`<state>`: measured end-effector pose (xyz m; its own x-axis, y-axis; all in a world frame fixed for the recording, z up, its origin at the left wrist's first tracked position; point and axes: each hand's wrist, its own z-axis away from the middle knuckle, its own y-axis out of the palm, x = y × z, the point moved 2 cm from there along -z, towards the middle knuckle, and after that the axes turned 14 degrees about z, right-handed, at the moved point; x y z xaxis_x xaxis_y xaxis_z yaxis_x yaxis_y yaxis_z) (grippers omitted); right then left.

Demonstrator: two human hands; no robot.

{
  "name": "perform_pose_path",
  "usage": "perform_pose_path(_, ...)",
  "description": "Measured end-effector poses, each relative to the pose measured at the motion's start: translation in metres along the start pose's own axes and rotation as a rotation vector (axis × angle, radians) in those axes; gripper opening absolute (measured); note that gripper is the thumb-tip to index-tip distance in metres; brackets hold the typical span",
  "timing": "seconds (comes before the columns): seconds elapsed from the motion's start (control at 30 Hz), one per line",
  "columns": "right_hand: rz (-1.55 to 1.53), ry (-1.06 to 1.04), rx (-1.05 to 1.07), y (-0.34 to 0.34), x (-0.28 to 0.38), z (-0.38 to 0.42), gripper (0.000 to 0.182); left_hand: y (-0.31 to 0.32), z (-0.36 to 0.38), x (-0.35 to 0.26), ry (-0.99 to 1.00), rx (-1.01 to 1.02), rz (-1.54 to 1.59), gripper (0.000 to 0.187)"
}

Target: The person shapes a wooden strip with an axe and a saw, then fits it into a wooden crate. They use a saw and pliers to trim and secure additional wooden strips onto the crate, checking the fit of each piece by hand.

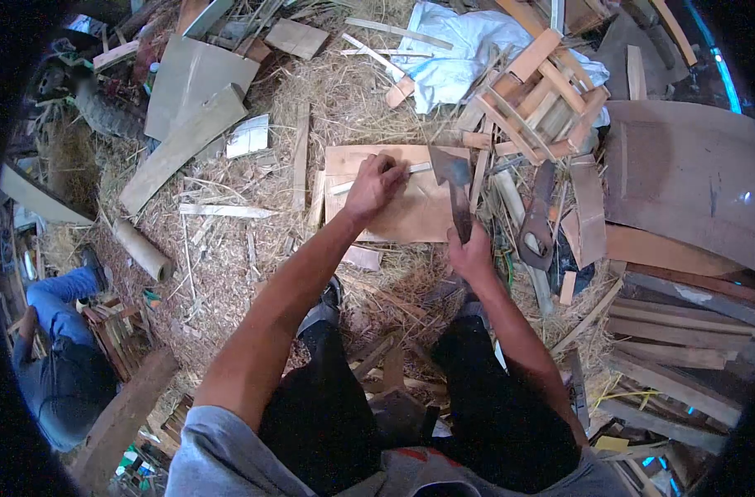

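Note:
A flat light-brown board (411, 217) lies on the shaving-strewn ground in front of me. My left hand (375, 187) is closed over a thin pale wood strip (419, 167) that runs slantwise across the board, the fingers pressing around its middle. In my right hand (471, 250), at the board's right edge, is the handle of a hatchet (453, 170). Its broad dark head points away from me, above the board and close to the right end of the strip.
A slatted wooden frame (547, 99) and a white sack (456, 54) lie at the far right. Stacked planks (675, 331) and a brown sheet (684, 178) fill the right side. Another person (63, 356) sits at the left. Wood scraps and a long plank (187, 149) surround the board.

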<state>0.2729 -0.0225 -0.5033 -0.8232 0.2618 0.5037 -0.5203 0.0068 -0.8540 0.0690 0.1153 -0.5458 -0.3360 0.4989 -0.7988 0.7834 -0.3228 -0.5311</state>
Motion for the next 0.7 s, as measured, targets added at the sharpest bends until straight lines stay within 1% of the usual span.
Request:
perform_pose_path(0.03, -0.039, -0.031, -0.012, 0.000, -0.003, -0.006, 0.034, 0.000, -0.006, 0.004, 0.008, -0.002, -0.008, 0.027)
perform_pose_path(0.07, -0.081, -0.045, -0.007, 0.002, -0.004, -0.001, 0.035, -0.001, -0.002, 0.008, -0.095, -0.007, 0.102, 0.026)
perform_pose_path(0.1, -0.082, 0.021, 0.054, -0.005, -0.003, 0.012, 0.035, 0.006, 0.007, 0.006, -0.206, -0.002, 0.231, 0.025)
perform_pose_path(0.17, -0.093, 0.083, 0.130, -0.030, 0.019, -0.009, 0.036, 0.000, -0.006, -0.002, 0.003, -0.067, 0.000, 0.022)
perform_pose_path(0.27, -0.257, 0.104, -0.032, -0.067, 0.050, -0.014, 0.034, -0.001, -0.008, -0.004, 0.017, -0.074, -0.016, 0.023)
perform_pose_path(0.3, -0.382, 0.020, -0.103, -0.082, 0.062, -0.019, 0.032, 0.000, -0.006, -0.005, 0.012, -0.064, -0.016, 0.023)
perform_pose_path(0.4, -0.499, -0.047, -0.217, -0.084, 0.061, -0.017, 0.030, -0.001, -0.010, -0.004, 0.015, -0.046, -0.009, 0.021)
perform_pose_path(0.47, -0.315, -0.018, -0.128, -0.043, 0.027, -0.010, 0.031, -0.003, -0.010, -0.007, 0.007, -0.061, 0.010, 0.020)
perform_pose_path(0.53, -0.026, 0.053, 0.069, -0.006, 0.012, -0.006, 0.031, 0.001, -0.009, 0.001, 0.029, -0.072, 0.043, 0.018)
perform_pose_path(0.57, -0.118, 0.080, 0.063, 0.003, 0.006, 0.001, 0.034, 0.002, -0.005, 0.008, 0.040, -0.077, 0.060, 0.017)
perform_pose_path(0.63, -0.052, 0.041, 0.078, 0.003, 0.017, -0.011, 0.033, -0.007, -0.011, 0.014, 0.033, -0.052, 0.027, 0.017)
perform_pose_path(0.67, -0.003, 0.049, 0.097, -0.005, 0.017, -0.001, 0.033, 0.000, -0.004, 0.008, 0.018, -0.025, 0.039, 0.017)
perform_pose_path(0.7, -0.077, 0.094, 0.151, -0.018, 0.023, -0.005, 0.033, -0.003, -0.009, 0.000, 0.058, -0.045, 0.029, 0.023)
